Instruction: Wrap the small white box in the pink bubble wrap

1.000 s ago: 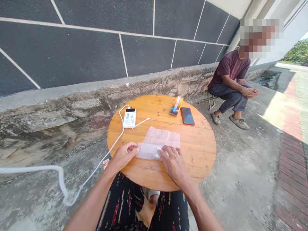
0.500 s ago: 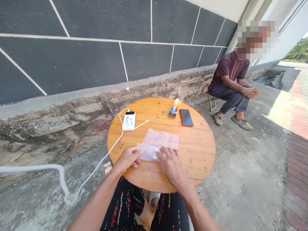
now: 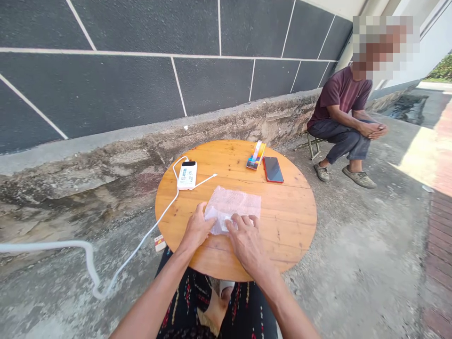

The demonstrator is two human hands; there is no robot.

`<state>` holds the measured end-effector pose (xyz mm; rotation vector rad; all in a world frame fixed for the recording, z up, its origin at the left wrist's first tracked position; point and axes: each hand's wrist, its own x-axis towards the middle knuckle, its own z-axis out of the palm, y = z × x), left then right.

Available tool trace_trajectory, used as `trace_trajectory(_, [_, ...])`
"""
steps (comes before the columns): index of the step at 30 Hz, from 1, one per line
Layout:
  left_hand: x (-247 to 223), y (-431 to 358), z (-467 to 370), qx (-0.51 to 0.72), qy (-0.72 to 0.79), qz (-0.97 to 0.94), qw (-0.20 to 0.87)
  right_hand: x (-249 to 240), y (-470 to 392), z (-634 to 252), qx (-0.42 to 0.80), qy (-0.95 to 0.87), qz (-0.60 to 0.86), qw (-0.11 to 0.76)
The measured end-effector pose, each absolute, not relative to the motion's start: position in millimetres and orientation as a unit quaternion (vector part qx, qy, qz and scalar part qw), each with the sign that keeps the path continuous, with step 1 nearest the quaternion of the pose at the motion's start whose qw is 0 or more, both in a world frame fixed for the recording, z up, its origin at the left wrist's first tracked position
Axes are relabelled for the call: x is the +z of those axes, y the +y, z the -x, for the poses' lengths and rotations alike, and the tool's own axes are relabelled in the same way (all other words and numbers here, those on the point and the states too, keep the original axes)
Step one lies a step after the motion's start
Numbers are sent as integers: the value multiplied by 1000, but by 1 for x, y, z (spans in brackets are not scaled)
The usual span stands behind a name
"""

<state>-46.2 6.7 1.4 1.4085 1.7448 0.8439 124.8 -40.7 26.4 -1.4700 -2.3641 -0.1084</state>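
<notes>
A sheet of pinkish bubble wrap (image 3: 237,197) lies on the round wooden table (image 3: 282,226), its near edge folded over. My left hand (image 3: 198,225) pinches the left end of that fold, thumb on top. At the fold's right part, the fingers of my right hand (image 3: 245,233) are bent and press down on the wrap. Between the hands, a small whitish piece (image 3: 225,223) shows by my right thumb; what it is I cannot make out.
Behind the wrap stand a white power bank (image 3: 187,176) with a white cable (image 3: 148,240), a tape dispenser (image 3: 254,157) and a red-edged phone (image 3: 273,169). A small card or box (image 3: 159,243) is at the table's left edge. A person (image 3: 344,108) sits on a stool to the right.
My left hand has moved right and slightly up, bringing the left end of the folded wrap inward. My right hand stays at nearly the same spot. The view has shifted slightly.
</notes>
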Motion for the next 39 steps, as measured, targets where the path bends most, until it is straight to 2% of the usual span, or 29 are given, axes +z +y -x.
trace_trajectory(7, [15,4,39,364,620,-478,504,33,-41,-122,-65,-847,509,141])
trace_trajectory(15, [20,-3,24,393,582,-483,523,32,-36,-115,-73,-847,513,119])
trace_trajectory(22, [28,-11,23,415,555,-494,525,29,-43,-120,-45,-833,522,179])
trace_trajectory(25, [25,-13,22,395,568,-541,478,25,-43,-120,-24,-823,528,207])
trace_trajectory(31, [26,-19,15,354,573,-694,253,18,-41,-123,-5,-806,531,262])
trace_trajectory(39, [35,-24,26,233,482,-818,210,8,-36,-127,29,-790,527,312])
